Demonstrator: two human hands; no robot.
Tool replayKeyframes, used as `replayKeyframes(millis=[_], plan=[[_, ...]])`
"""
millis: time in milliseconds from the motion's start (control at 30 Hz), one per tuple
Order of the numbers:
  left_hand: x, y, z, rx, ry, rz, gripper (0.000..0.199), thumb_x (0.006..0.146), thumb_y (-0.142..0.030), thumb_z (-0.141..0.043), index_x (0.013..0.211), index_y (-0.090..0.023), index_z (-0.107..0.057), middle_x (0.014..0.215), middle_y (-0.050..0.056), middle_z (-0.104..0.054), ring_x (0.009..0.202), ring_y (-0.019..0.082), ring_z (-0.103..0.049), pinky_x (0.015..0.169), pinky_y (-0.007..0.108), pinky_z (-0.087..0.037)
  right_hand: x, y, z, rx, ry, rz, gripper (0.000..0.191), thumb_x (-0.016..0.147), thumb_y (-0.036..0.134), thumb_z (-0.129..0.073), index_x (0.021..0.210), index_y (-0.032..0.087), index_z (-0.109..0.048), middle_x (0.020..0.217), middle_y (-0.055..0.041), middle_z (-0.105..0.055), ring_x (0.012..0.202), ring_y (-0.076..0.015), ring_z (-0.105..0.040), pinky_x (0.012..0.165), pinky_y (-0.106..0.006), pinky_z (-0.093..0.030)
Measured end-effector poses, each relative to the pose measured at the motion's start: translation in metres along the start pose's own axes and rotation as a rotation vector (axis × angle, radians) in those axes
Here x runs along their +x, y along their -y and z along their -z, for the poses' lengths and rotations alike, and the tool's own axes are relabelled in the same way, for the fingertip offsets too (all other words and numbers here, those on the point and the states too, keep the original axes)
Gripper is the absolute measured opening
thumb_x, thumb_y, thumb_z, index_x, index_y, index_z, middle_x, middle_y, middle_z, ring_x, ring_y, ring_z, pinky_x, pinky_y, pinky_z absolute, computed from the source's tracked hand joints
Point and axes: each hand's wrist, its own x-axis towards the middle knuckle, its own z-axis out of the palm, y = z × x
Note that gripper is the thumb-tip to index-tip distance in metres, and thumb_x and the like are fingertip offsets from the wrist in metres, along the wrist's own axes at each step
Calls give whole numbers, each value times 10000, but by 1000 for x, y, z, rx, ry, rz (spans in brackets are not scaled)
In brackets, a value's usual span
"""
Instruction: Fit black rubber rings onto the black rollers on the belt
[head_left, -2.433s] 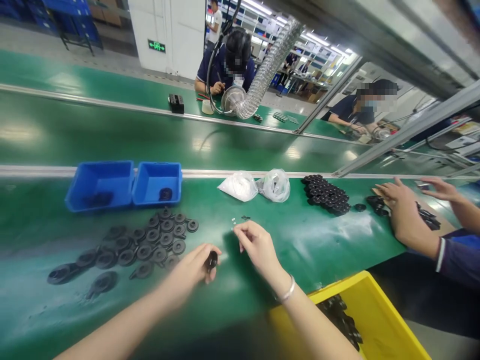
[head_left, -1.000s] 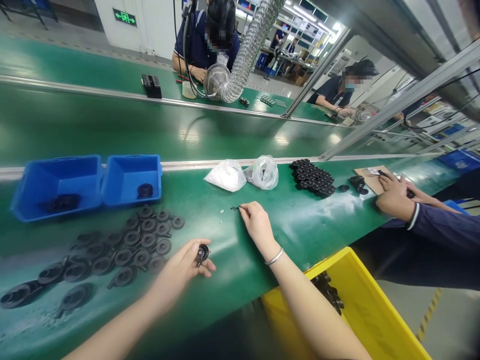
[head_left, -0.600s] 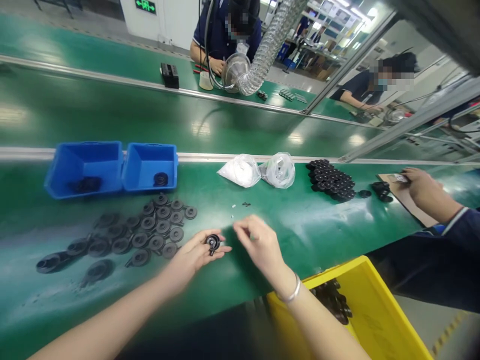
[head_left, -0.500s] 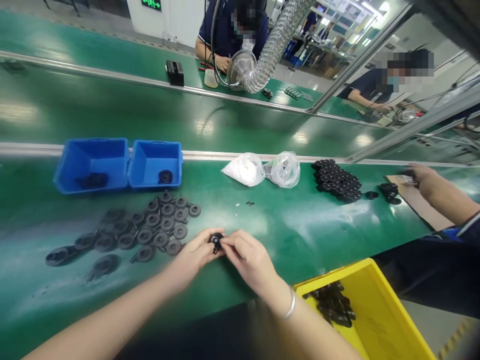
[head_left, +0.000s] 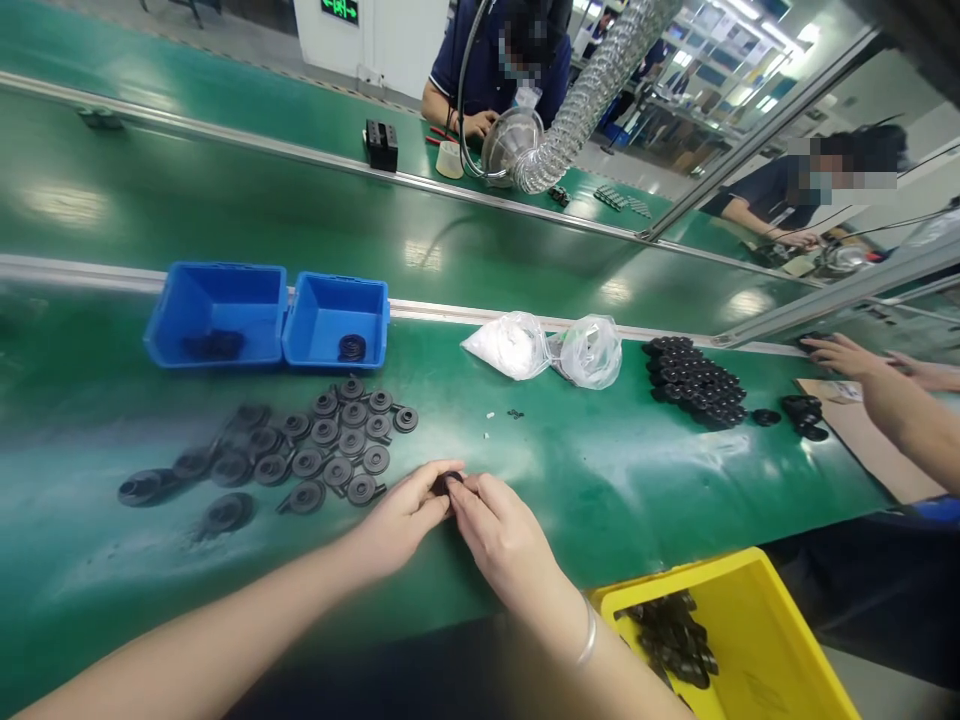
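My left hand grips a small black round plastic part above the green bench, thumb and fingers around its side. The closed fingers of my right hand press onto the same part from the right and hide most of it. To the left lie several black round parts with short side stems, grouped on the bench. Just beyond my hands are tiny black pieces and small white pieces.
Two blue bins holding black parts stand at the back left. Plastic bags lie mid-bench, with stacked black parts further right. A yellow crate is at lower right. A co-worker's hand reaches over cardboard.
My right fingers have moved over the black part, covering more of it. The view has shifted slightly left. A second hand of the co-worker has come into view at the right.
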Motion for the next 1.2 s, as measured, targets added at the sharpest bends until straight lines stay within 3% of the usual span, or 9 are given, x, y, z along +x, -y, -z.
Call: replayKeyframes(millis=[200,367,500,833,1067,1200], plan=[[1,-1,1,-97,25,14,420,882,-221,-513,1302,-197,-497,1280,93,-585,1236,245,-526,1085,418,-386,-10,2,-8,16,19,-15,586,933,85,-456,1498,165,-325,1111,-154,-556,985,-250,-565,842,-422,-549],[2,-2,3,4,23,43,448,888,-218,-502,1335,-203,-476,1303,100,-571,1200,254,-544,1062,447,-402,-15,2,-12,31,41,-43,629,945,84,-461,1531,171,-250,1136,-158,-517,1038,-252,-537,878,-436,-541],[3,-2,3,-40,43,31,440,899,-207,-481,1339,-193,-463,1324,114,-560,1218,249,-541,1080,447,-389,-19,4,-11,114,37,-66,628,948,75,-454,1533,181,-250,1200,-163,-477,1125,-244,-515,942,-421,-524],[4,4,4,-85,38,-5,402,891,-201,-500,1293,-204,-492,1310,103,-562,1271,251,-503,1119,462,-345,-20,2,-11,134,46,-63,615,957,79,-431,1531,222,-262,1202,-153,-481,1137,-240,-531,950,-415,-536],[4,4,3,-48,39,4,425,884,-182,-476,1309,-189,-465,1277,102,-567,1173,237,-555,1077,455,-379,-16,0,-10,85,116,-76,612,960,100,-432,1536,195,-245,1210,-158,-494,1122,-249,-531,950,-433,-534],[5,2,4,15,30,12,434,879,-184,-464,1313,-183,-464,1209,92,-584,1035,212,-581,1001,433,-426,-12,0,-6,77,112,-70,565,953,119,-450,1499,197,-326,1198,-147,-511,1105,-247,-546,928,-416,-541]])
